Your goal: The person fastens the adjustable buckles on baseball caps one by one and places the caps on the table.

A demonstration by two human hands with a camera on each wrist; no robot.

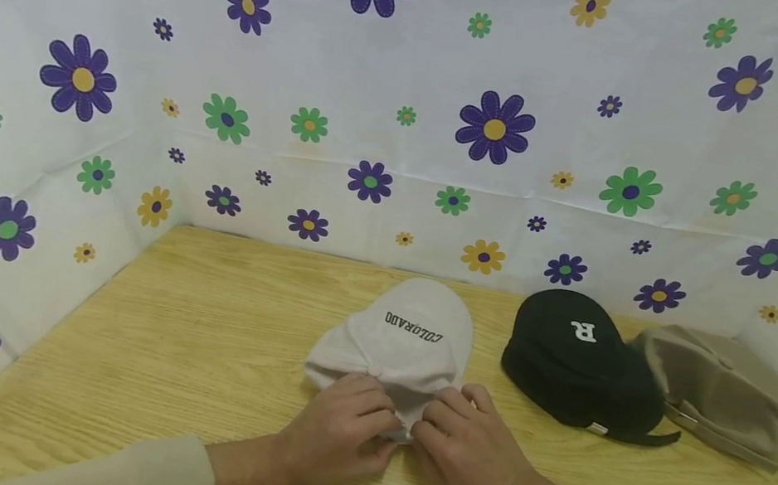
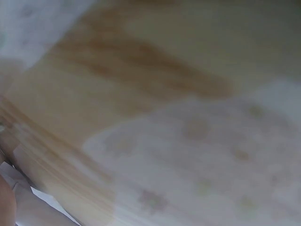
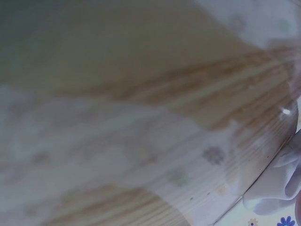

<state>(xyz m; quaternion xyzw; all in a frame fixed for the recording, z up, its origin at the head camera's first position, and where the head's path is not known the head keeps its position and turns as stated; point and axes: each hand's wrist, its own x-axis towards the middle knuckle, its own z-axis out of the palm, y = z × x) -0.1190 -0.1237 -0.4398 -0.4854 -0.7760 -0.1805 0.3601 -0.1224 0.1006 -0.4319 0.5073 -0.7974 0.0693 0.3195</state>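
A white baseball cap (image 1: 425,306) with dark COLORADO lettering lies on the wooden table, its rounded bill toward the back wall. My left hand (image 1: 341,421) and right hand (image 1: 471,448) meet at the cap's near side, around the back opening. Both hands have curled fingers and pinch the near edge of the cap, where the strap is mostly hidden behind them. In the left wrist view a bit of the white cap (image 2: 40,209) shows at the lower left; the right wrist view has white cap fabric (image 3: 273,193) at its lower right edge.
To the right sits a black cap (image 1: 560,360) with a white R, its strap end sticking out. A tan cap (image 1: 722,385) lies beside it, partly behind it. White cloth with printed flowers (image 1: 381,90) hangs behind and beside the wooden table (image 1: 194,331).
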